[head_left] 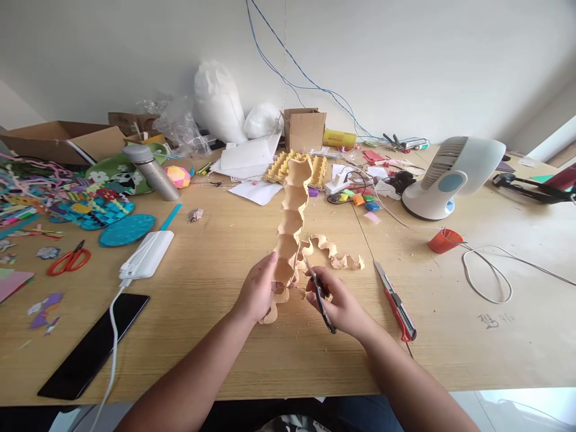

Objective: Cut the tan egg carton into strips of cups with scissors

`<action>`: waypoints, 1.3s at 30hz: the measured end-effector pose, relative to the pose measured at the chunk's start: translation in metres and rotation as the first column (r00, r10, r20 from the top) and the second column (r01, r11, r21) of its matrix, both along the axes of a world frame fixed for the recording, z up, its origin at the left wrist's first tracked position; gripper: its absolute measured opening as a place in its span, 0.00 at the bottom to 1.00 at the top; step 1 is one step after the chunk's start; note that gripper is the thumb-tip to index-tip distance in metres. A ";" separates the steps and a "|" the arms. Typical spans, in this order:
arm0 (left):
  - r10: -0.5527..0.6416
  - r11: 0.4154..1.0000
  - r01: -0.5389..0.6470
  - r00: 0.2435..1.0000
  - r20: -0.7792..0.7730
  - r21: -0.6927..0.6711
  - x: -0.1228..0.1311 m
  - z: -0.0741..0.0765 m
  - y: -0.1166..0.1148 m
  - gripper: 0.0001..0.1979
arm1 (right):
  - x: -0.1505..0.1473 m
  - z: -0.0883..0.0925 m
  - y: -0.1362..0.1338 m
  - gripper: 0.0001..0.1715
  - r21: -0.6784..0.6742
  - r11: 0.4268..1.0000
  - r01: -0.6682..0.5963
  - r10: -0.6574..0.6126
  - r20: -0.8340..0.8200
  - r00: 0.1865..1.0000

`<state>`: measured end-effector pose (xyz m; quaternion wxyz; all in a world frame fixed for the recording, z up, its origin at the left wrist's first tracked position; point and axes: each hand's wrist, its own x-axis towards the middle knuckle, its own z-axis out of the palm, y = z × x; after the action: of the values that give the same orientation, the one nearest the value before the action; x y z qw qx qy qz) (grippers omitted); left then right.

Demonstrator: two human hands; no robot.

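My left hand [257,289] grips the near end of a long egg carton strip [291,221], a tan row of cups that points away from me above the table. Black-handled scissors [320,300] are in my right hand [339,303], with the blades close to the strip's right edge near its lower end. A wavy offcut [273,311] curls below my left hand. Another wavy offcut [346,261] lies on the table to the right of the strip. Small crumbs are scattered around my hands.
A box cutter [396,306] lies right of my right hand. Yellow egg trays [318,171] sit behind the strip. At the right are a fan [443,180] and an orange cup [444,240]; at the left, a power bank [147,255], black tablet [94,345], red scissors [69,261] and metal bottle [155,174].
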<state>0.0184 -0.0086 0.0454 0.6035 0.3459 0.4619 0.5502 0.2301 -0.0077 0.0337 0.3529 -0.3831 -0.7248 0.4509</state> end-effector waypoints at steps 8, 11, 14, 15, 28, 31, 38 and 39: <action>0.083 0.996 -0.084 0.992 0.098 0.009 0.002 0.005 0.003 0.29 | -0.001 -0.004 0.000 0.17 0.169 0.984 -0.047 0.021 0.149 0.989; 0.078 0.997 -0.078 0.993 0.093 -0.013 0.002 0.003 0.003 0.31 | -0.001 -0.004 0.001 0.18 0.234 0.971 -0.049 -0.005 0.228 0.974; 0.070 0.997 -0.069 0.995 0.072 -0.021 0.002 0.001 0.003 0.32 | -0.001 -0.005 0.001 0.19 0.292 0.955 -0.053 -0.031 0.278 0.960; 0.064 0.998 -0.063 0.996 0.067 -0.027 0.002 0.001 0.003 0.32 | -0.001 -0.005 0.001 0.19 0.309 0.950 -0.049 -0.045 0.290 0.956; -0.010 1.000 0.011 0.998 0.069 -0.011 0.007 0.001 0.000 0.29 | -0.002 -0.004 0.000 0.21 0.305 0.952 -0.028 -0.072 0.312 0.947; 0.030 1.000 -0.030 0.999 0.044 0.002 0.011 0.002 -0.002 0.31 | -0.004 -0.006 0.000 0.22 0.266 0.964 0.013 -0.088 0.272 0.958; 0.140 0.990 -0.140 0.990 0.029 -0.003 0.020 0.009 -0.004 0.31 | -0.005 -0.005 -0.003 0.19 0.257 0.966 0.003 -0.072 0.257 0.964; 0.139 0.990 -0.139 0.990 0.032 0.003 0.021 0.009 -0.004 0.31 | -0.005 -0.006 -0.003 0.19 0.262 0.965 0.007 -0.078 0.260 0.962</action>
<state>0.0393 -0.0129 0.0548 0.5702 0.3056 0.4737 0.5975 0.2247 -0.0111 0.0281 0.3080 -0.4069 -0.8100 0.2889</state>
